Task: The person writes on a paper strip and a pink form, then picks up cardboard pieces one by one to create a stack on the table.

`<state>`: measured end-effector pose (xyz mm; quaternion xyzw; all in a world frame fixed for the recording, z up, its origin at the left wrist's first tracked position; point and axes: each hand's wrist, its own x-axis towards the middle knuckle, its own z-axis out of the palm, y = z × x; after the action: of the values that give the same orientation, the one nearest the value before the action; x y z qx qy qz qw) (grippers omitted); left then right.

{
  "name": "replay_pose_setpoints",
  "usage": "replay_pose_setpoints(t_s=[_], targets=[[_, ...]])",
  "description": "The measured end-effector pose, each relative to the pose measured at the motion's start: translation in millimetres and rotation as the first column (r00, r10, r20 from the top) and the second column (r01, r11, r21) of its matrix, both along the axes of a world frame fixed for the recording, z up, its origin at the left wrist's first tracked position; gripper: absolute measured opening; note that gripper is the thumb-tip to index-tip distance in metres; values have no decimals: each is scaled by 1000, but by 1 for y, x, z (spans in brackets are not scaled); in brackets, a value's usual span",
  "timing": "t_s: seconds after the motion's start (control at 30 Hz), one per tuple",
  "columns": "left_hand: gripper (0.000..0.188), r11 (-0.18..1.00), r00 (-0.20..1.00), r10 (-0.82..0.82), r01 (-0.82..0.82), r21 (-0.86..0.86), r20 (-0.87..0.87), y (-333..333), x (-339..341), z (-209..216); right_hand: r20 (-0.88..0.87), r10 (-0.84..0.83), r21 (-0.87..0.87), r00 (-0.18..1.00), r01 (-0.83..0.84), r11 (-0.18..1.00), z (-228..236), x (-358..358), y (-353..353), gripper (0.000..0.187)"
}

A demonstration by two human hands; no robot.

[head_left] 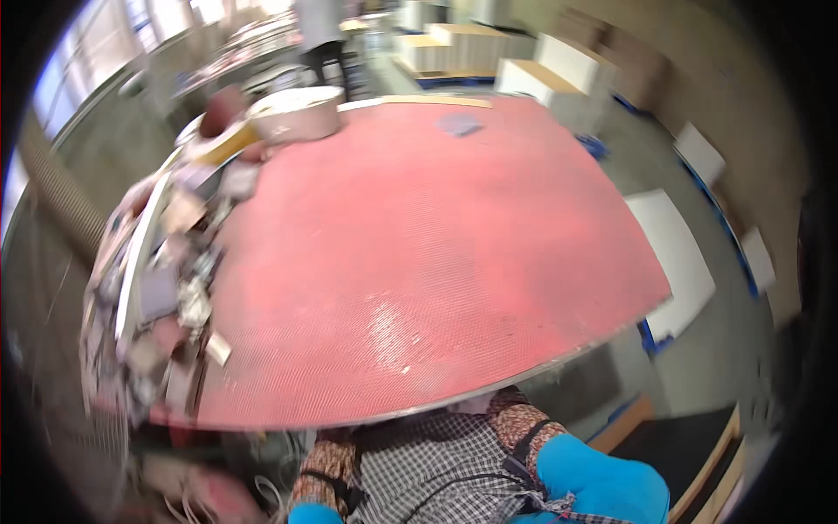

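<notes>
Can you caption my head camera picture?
Red tabletop, small pieces heaped along its left side, patterned sleeves at its near edge.

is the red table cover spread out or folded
Spread: the red cover lies flat, no folds showing, though scraps hide its left side.

Pale stacks [470, 57] stand on a blue pallet [456, 83].
</notes>
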<state>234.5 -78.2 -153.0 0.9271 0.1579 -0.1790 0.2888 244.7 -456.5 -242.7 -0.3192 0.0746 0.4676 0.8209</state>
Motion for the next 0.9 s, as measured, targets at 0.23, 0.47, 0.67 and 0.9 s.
replay_pose_setpoints(t_s=[0.23,0.47,0.67,0.9], targets=[[46,960,999,10,5,281,-52,21,-21,-44,159,60,-413,986,11,911,0,-62,-11,31],[47,927,997,16,11,374,-69,23,-17,-51,176,130,-650,976,16,759,0,-119,12,33],[48,932,998,-22,43,360,-61,24,-19,-48,236,237,-761,942,28,648,0,-130,30,34],[49,937,992,-118,128,324,-52,20,-23,-52,354,403,-861,844,126,493,-9,-108,27,37]])
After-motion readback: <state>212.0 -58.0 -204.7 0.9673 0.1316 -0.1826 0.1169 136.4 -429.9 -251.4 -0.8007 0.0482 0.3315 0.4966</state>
